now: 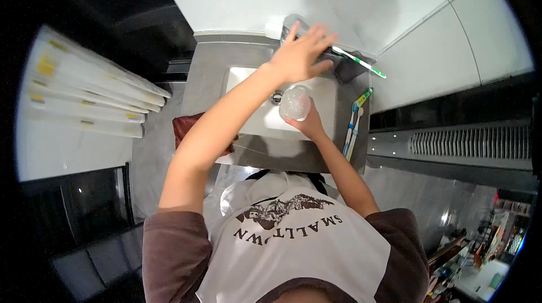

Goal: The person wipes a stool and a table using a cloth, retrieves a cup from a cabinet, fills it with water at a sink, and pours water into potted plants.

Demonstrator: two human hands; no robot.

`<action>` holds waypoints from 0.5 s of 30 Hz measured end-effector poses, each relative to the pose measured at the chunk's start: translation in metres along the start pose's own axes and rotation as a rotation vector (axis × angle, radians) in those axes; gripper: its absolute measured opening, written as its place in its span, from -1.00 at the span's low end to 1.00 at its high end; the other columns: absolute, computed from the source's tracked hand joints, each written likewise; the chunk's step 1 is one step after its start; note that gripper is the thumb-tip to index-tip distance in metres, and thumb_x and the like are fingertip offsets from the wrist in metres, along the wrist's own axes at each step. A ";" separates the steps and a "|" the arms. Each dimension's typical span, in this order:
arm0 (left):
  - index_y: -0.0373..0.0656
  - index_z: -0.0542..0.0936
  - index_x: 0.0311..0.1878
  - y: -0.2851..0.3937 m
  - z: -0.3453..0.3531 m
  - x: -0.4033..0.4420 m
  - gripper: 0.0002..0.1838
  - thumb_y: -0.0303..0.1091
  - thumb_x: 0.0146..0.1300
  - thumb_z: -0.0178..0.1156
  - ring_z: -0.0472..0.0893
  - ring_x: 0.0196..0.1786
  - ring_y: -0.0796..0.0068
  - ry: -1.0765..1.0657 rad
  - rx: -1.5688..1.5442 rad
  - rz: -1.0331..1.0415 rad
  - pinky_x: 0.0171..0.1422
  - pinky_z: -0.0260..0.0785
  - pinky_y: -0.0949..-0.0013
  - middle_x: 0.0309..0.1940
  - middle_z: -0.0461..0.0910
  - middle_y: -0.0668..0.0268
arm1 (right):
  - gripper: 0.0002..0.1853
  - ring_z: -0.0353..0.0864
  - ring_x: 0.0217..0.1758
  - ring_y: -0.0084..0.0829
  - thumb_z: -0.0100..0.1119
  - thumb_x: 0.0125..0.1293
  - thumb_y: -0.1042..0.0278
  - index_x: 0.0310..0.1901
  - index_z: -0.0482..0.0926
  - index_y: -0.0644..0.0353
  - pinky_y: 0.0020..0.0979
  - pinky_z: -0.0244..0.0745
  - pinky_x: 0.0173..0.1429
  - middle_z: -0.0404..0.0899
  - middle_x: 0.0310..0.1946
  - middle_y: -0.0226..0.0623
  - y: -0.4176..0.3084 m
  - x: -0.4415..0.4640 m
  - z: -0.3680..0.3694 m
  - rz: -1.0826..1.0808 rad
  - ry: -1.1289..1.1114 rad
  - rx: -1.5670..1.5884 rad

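My right hand [310, 123] is wrapped round a clear cup [294, 103], which it holds over the white sink basin [257, 124] near the drain [276, 97]. My left hand [304, 53] reaches over the back of the basin with its fingers spread and nothing in them. Partly hidden behind that hand is a grey object [294, 20] against the wall, whose kind I cannot make out. To the hand's right, a green and white toothbrush [361, 62] lies across a dark cup [349, 71].
A toothpaste tube [363, 98] and two toothbrushes [351, 131] lie along the right side of the grey counter [271, 150]. On its left front edge rests a dark red cloth [185, 126]. A white curtain [93, 91] hangs at the left.
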State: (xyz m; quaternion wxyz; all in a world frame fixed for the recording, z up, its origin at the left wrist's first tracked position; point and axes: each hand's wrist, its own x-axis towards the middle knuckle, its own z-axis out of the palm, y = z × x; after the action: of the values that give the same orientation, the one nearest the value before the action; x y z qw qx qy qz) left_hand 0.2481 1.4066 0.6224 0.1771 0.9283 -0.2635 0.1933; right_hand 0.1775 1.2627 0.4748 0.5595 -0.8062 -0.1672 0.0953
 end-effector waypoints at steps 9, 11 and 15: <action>-0.15 0.34 0.10 -0.056 -0.013 -0.200 -0.47 -0.12 0.07 0.12 0.21 0.20 0.09 0.026 0.147 -0.453 0.26 -0.04 0.10 0.16 0.22 0.05 | -0.23 0.31 0.11 -0.32 0.43 -0.26 0.33 0.06 0.25 0.20 -0.37 0.20 0.17 0.34 -0.01 -0.20 -0.038 -0.057 -0.035 0.051 0.189 -0.046; -0.09 0.30 0.15 -0.060 -0.018 -0.260 -0.34 0.06 0.02 0.13 0.18 0.21 0.09 -0.172 0.391 -0.634 0.26 -0.06 0.08 0.17 0.17 0.01 | -0.22 0.31 0.11 -0.29 0.44 -0.28 0.31 0.06 0.25 0.20 -0.35 0.20 0.18 0.34 -0.01 -0.19 -0.036 -0.068 -0.042 0.006 0.206 -0.052; -0.11 0.38 0.02 -0.052 -0.027 -0.307 -0.35 0.18 -0.03 0.13 0.36 0.04 0.22 -0.302 0.272 -0.755 0.15 0.05 0.12 -0.12 0.42 0.08 | -0.25 0.34 0.09 -0.33 0.44 -0.25 0.35 0.05 0.26 0.21 -0.37 0.24 0.15 0.35 -0.01 -0.22 -0.063 -0.083 -0.053 0.045 0.183 0.066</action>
State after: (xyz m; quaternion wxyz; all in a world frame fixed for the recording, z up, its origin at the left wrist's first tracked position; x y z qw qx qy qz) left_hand 0.0283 1.5888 0.4952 0.0711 0.9924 0.0997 0.0098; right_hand 0.1079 1.2055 0.5500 0.5964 -0.7962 -0.0940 0.0390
